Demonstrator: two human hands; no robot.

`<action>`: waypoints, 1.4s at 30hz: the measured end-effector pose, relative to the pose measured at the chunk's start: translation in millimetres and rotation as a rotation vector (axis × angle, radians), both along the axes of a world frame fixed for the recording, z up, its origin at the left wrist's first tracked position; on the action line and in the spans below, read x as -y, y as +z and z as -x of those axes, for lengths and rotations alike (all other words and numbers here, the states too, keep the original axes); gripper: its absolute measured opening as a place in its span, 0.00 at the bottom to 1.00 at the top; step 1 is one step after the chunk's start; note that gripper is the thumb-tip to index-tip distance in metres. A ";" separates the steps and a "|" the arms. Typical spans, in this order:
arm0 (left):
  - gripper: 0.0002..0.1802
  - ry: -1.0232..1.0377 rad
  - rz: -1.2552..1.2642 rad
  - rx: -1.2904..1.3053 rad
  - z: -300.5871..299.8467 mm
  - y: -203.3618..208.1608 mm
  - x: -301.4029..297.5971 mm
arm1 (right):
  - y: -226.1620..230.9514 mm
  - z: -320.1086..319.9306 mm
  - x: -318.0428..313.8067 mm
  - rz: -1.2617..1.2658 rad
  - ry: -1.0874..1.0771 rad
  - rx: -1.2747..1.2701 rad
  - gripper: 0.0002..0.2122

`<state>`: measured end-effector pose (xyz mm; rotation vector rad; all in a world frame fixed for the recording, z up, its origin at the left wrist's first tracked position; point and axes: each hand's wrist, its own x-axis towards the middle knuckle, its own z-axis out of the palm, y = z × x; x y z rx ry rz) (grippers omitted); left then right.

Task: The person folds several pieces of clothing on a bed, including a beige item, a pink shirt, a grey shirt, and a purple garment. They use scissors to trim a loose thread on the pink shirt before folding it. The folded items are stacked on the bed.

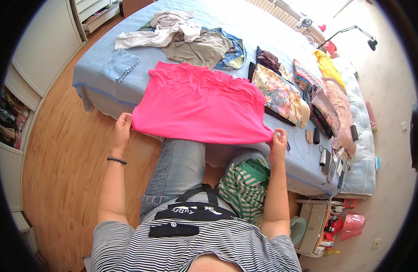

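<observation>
left of the pink cloth [202, 106], clothes [12, 114] in an open wardrobe [48, 38]

From my end I get one head fisheye, upright, pitched down and forward over the wearer's striped shirt [132, 242]. Near: left hand [123, 128], right hand [278, 141], pink garment [202, 106] mid-frame. Bed [93, 68] beyond, floor [68, 149] left, wall [397, 195] right; edges bow.
</observation>
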<state>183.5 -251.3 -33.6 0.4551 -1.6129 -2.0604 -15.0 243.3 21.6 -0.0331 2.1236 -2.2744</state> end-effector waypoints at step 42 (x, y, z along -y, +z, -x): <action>0.15 -0.051 0.266 -0.183 153.9 365.8 157.8 | 307.1 173.8 37.4 0.045 -0.004 -0.490 0.09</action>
